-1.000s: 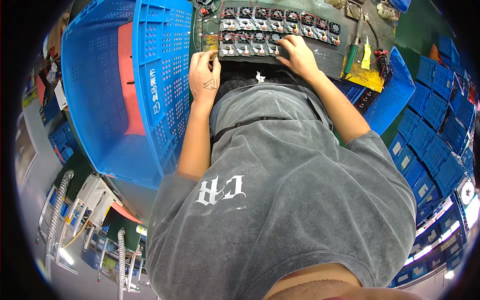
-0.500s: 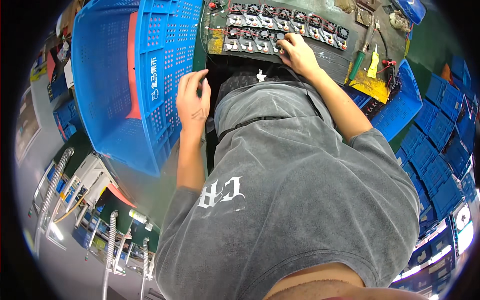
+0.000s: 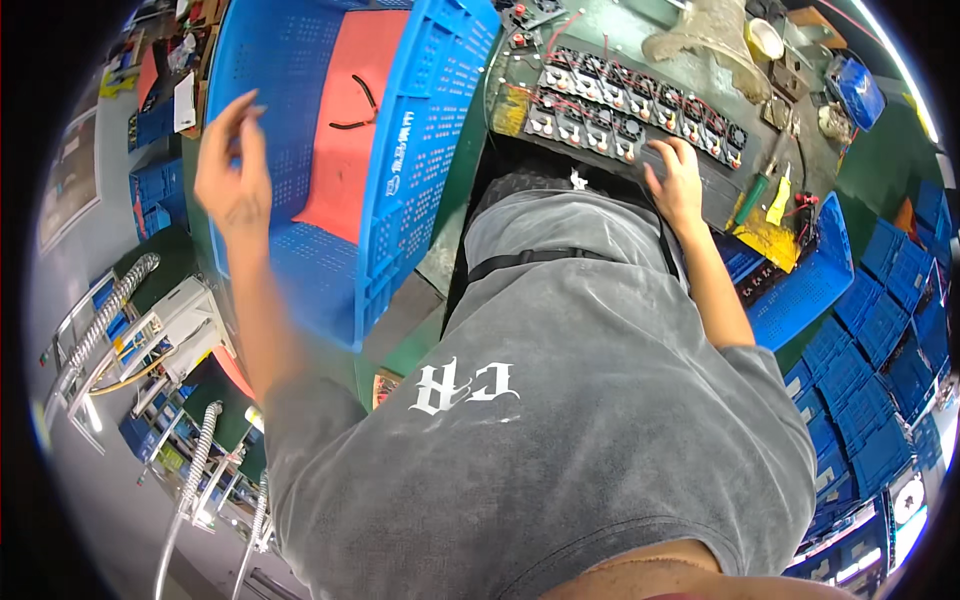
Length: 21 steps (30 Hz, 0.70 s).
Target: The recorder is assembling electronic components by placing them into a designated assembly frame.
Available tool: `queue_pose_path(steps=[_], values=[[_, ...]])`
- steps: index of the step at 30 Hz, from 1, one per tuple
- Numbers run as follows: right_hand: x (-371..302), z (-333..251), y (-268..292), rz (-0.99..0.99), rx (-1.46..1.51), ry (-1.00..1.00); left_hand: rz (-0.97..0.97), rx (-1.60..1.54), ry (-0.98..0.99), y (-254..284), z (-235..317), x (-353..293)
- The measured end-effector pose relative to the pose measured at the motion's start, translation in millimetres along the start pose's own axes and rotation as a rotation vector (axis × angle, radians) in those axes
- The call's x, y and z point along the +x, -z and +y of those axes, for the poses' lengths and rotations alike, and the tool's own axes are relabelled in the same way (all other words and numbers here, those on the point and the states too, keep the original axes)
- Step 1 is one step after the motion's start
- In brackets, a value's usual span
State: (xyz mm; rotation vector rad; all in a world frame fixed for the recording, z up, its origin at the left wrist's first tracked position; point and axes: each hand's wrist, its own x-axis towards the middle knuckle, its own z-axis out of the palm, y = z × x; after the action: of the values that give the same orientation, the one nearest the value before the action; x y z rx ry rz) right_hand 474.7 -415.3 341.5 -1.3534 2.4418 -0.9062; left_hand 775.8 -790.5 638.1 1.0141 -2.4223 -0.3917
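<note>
My left hand [image 3: 236, 180] is raised over the left side of a large blue perforated crate [image 3: 400, 185], fingers bent and thumb apart, with nothing visible in it. My right hand [image 3: 677, 185] is at the near edge of the bench, beside the right end of the front row of small black fan units [image 3: 600, 140]. Its fingers are loosely curled with the thumb apart, and no object shows between them. Behind that row runs a longer row of fan units [image 3: 690, 112] with red wires and round pale fittings. A red-orange sheet [image 3: 340, 165] lines the crate, with a bent black item [image 3: 365, 105] against it.
A green-handled tool [image 3: 752, 198] and a yellow-handled tool [image 3: 780, 197] lie right of the fan rows. A smaller blue crate [image 3: 805, 290] holds dark parts at the right. Stacked blue crates [image 3: 860, 350] stand farther right. A translucent, cone-shaped piece [image 3: 710, 45] sits at the back.
My left hand has swung left, from beside the crate's right wall to over its left side. My right hand has drawn back slightly from the front row's end fan. The view has shifted left.
</note>
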Motion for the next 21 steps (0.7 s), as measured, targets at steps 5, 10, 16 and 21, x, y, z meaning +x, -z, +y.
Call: queue_pose_path(steps=[5, 10, 16, 21], values=[[-18.4, -8.0, 4.8, 0.051, -0.050, -0.180, -0.359, 0.086, -0.093, -90.2, -108.2, 44.1], [-45.4, -30.0, 11.5, 0.037, -0.076, -0.352, -0.657, 0.006, -0.214, -203.5, -168.5, 29.3], [-71.3, -63.2, 16.9, 0.004, -0.141, -0.490, -0.757, -0.104, -0.381, -259.8, -178.3, 16.3], [-67.6, -83.2, 2.7, -0.009, -0.113, -0.521, -0.735, -0.081, -0.310, -265.6, -175.9, 13.4]])
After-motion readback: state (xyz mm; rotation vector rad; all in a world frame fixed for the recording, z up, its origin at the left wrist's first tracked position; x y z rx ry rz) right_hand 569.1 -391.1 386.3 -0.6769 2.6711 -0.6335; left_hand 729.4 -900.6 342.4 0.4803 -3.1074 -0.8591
